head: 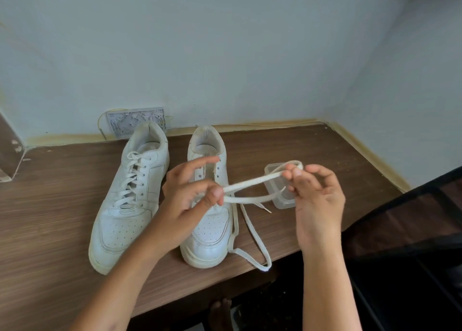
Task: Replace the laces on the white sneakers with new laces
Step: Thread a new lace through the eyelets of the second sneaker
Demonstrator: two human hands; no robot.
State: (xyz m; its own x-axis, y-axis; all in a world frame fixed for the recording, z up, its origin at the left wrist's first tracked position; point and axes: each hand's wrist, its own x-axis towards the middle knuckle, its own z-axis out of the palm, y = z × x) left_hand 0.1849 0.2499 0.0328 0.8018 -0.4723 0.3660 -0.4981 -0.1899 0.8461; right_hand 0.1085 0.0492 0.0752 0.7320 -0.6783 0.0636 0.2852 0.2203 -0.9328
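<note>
Two white sneakers stand on the wooden table, toes toward me. The left sneaker (130, 198) is laced. The right sneaker (210, 233) has bare eyelets. A loose white lace (250, 183) is doubled into a loop in the air above the right sneaker. My left hand (190, 193) pinches the two strands where they cross. My right hand (317, 195) pinches the loop's far bend between fingertips. The rest of the lace (252, 253) trails down onto the table beside the right sneaker's toe.
A small clear plastic container (282, 198) sits behind the lace, by my right hand. A wall plate with exposed wiring (136, 122) is behind the left sneaker. The table edge (250, 278) runs close in front; a dark mesh rack (412, 230) stands at right.
</note>
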